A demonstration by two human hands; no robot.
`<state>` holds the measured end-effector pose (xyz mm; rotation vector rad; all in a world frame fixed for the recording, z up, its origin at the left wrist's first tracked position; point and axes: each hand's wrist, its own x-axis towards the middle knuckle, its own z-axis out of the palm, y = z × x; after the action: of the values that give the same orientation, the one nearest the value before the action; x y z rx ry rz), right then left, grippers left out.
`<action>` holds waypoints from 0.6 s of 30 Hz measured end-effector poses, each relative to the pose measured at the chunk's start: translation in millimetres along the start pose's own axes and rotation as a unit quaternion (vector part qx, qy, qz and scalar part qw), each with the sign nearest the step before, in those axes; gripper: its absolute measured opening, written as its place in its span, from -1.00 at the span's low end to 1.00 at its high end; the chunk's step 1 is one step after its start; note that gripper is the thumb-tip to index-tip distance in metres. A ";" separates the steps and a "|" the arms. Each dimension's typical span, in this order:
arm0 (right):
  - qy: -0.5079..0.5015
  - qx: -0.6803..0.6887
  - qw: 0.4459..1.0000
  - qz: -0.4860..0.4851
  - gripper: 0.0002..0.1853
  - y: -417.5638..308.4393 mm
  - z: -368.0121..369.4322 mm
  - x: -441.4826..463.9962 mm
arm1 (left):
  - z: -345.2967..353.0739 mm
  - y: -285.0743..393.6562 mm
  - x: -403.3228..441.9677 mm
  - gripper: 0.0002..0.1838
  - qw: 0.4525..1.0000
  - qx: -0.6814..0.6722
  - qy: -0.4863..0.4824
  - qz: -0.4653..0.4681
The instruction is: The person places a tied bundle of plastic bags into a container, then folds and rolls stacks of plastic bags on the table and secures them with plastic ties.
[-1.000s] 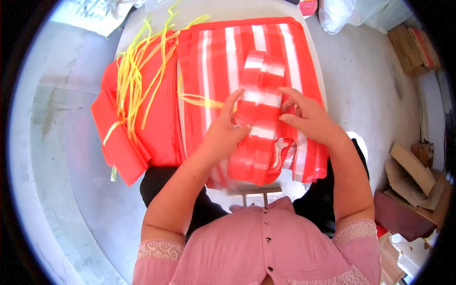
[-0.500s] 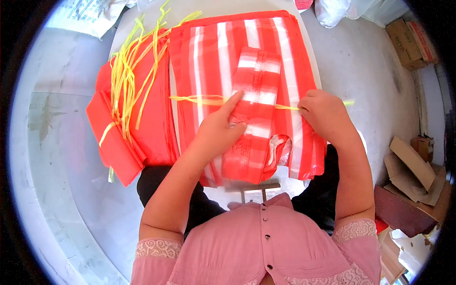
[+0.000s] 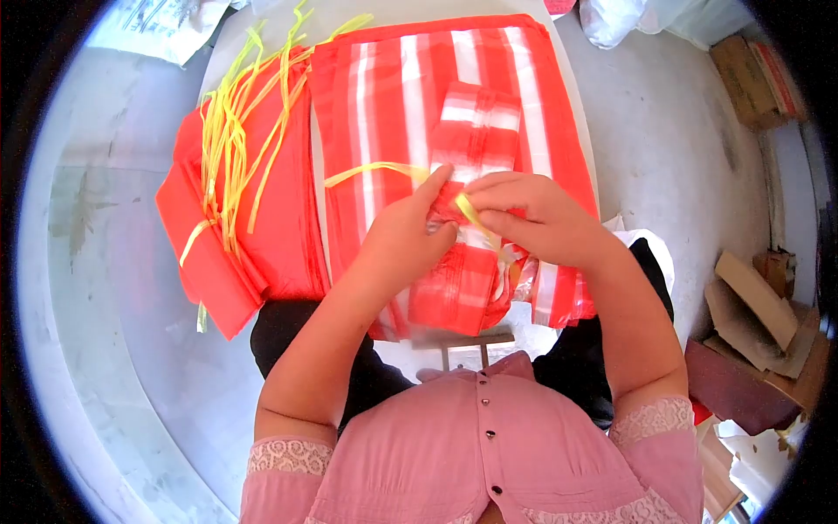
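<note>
A folded bundle of red-and-white striped plastic bags [image 3: 458, 284] lies lengthwise on a flat stack of striped plastic bags [image 3: 387, 100]. My left hand [image 3: 406, 234] grips the bundle's left side, thumb and forefinger on top, other fingers hidden. Over the bundle's middle, my right hand [image 3: 537, 220] pinches the end of a yellow plastic strip [image 3: 469, 210]. That strip's other end sticks out left of the bundle, across the stack. Its middle part is hidden beneath the bundle.
Plain red plastic sheets [image 3: 292, 192] lie to the left, with a tied red bundle [image 3: 196, 262] and a bunch of yellow strips [image 3: 231, 131] on top. Everything rests on a pale table [image 3: 262, 10]. Cardboard boxes [image 3: 755, 306] stand on the right.
My right hand has moved left from beside the bundle to above it, bringing the yellow strip's end over the top. My left hand has stayed on the bundle.
</note>
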<state>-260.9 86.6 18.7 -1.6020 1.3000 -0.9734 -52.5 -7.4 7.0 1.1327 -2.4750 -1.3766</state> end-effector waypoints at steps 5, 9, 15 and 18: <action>0.066 0.027 0.997 0.027 -0.69 18.7 23.7 16.4 | 7.1 -8.6 1.1 -0.22 0.998 0.060 0.022 0.004; 0.065 0.082 0.991 0.079 -0.65 17.0 26.2 20.3 | -13.1 9.0 -2.4 -0.37 0.984 0.167 0.064 -0.024; 0.054 0.062 0.989 0.122 -0.65 12.4 25.2 25.4 | -25.8 -25.5 17.6 -0.59 0.892 0.328 0.247 0.188; 0.056 0.062 0.990 0.115 -0.65 18.9 26.3 24.3 | -28.4 -32.9 19.4 -0.63 0.881 0.405 0.185 0.160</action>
<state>-239.0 63.9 -6.7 -1.2864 1.4352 -0.9900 -36.4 -50.1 -6.5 0.8767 -2.7825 0.0205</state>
